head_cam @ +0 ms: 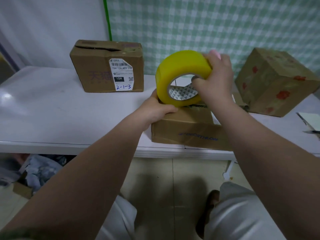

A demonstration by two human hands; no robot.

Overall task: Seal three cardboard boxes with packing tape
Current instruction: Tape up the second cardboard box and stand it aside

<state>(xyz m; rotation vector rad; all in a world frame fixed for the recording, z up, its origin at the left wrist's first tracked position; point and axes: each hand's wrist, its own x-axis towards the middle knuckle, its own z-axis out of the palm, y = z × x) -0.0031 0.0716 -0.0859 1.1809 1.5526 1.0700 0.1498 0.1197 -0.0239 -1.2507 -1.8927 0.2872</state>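
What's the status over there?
Right hand grips yellow tape roll. Left hand holds flat brown cardboard box. Nothing in the way.

Near box (pixel 188 129) top: mostly hidden under tape roll (pixel 180 73) and both hands, so seam state can't tell. Blue print on its front blurred, unreadable. Left hand (pixel 155 108): fingers tucked behind roll, out of sight. Right hand (pixel 214 80) covers roll's right side; loose tape end can't be made out. Fine print on label (pixel 121 75) of back-left box (pixel 93 66) too small to read. Flat pale thing (pixel 310 121) cut off at right edge. Clutter (pixel 34 170) under table (pixel 52 108) blurred.
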